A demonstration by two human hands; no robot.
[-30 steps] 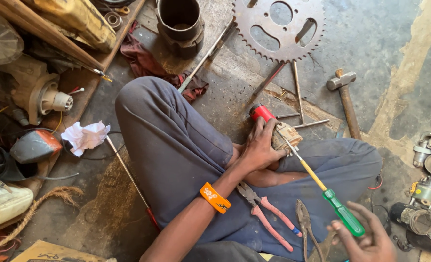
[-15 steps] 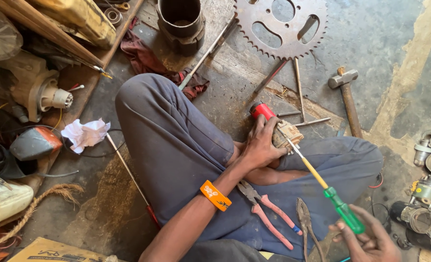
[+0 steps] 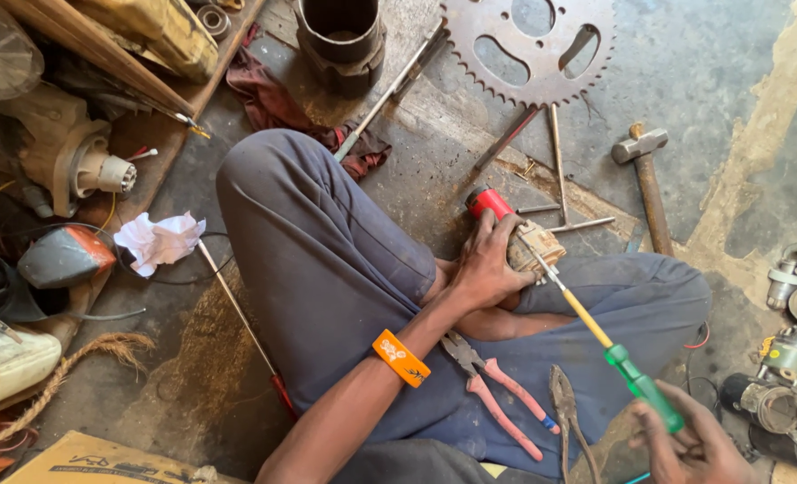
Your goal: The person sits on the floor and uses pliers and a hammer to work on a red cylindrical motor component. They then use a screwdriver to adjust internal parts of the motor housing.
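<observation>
Half of right hand [image 3: 699,444] cut off, left hand [image 3: 486,265] masking part [image 3: 535,248].

A small tan, grimy motor part [image 3: 535,251] with a red cylindrical end [image 3: 488,202] rests on the person's lap. A screwdriver [image 3: 609,345] with a green handle, yellow collar and metal shaft slants down-right, tip touching the part.
</observation>
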